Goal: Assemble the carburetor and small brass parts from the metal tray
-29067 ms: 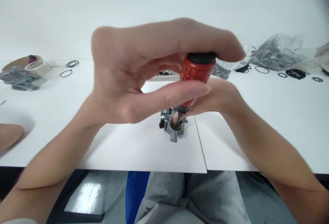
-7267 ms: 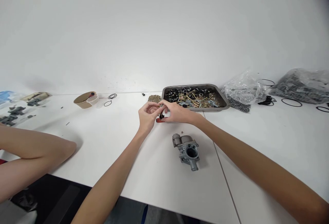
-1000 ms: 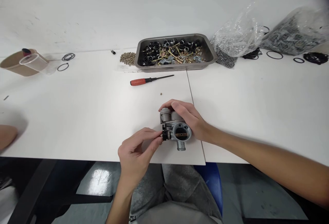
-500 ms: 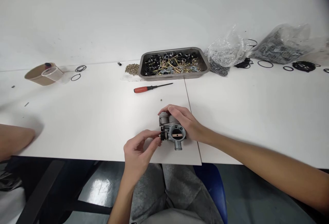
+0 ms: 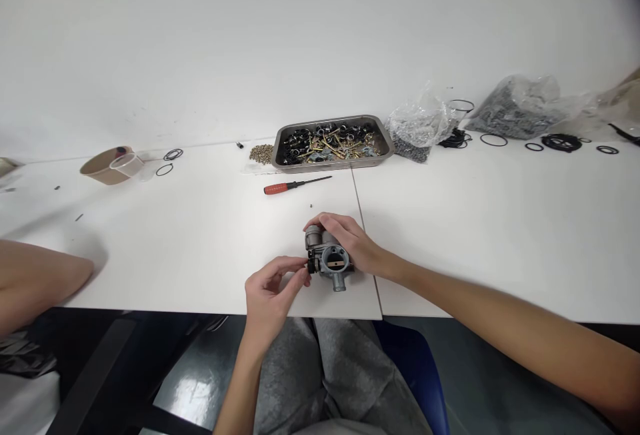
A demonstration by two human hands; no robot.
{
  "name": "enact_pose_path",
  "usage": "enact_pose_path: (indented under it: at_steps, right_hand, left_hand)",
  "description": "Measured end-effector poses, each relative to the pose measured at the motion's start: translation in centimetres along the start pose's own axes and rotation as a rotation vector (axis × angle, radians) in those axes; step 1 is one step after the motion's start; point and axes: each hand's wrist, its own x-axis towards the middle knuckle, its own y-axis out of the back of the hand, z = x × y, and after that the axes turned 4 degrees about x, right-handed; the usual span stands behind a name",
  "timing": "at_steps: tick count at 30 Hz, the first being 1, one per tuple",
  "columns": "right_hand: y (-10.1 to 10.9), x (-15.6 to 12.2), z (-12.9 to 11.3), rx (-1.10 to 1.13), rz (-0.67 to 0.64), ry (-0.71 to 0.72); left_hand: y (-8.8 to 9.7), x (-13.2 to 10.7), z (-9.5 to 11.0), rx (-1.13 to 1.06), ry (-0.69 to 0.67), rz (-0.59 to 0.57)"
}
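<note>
A grey metal carburetor [image 5: 335, 260] rests at the table's front edge, its round bore turned toward me and a short pipe stub pointing down. My right hand [image 5: 353, 242] is wrapped over its back and right side, holding it. The thumb and fingers of my left hand [image 5: 275, 285] are closed on a small black knob-like part [image 5: 311, 266] at the carburetor's left side; the fingertips partly hide it. Beyond my hands lies a screwdriver [image 5: 277, 188] with a red and black handle, and a tiny screw-like piece [image 5: 311, 206] sits between it and the carburetor.
A metal tray [image 5: 335, 167] of mixed small parts stands at the back, beside a pile of brass-coloured pieces [image 5: 261, 153]. Plastic bags [image 5: 520, 112] and black rings [image 5: 561, 142] lie right. Left are a brown container [image 5: 103, 172], a clear cup [image 5: 131, 165] and another person's arm [image 5: 45, 275].
The camera view has shifted, so the tray and bags appear lower and the right-hand items further left. Both hands keep their hold on the carburetor and its black part.
</note>
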Motion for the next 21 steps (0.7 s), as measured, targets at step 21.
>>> enact_pose_path:
  at_steps: [21]
  right_hand:
    - [2.6,1.3,-0.2,-0.077,0.03,0.022]
  left_hand:
    - [0.7,0.2,-0.8,0.0,-0.003,-0.085]
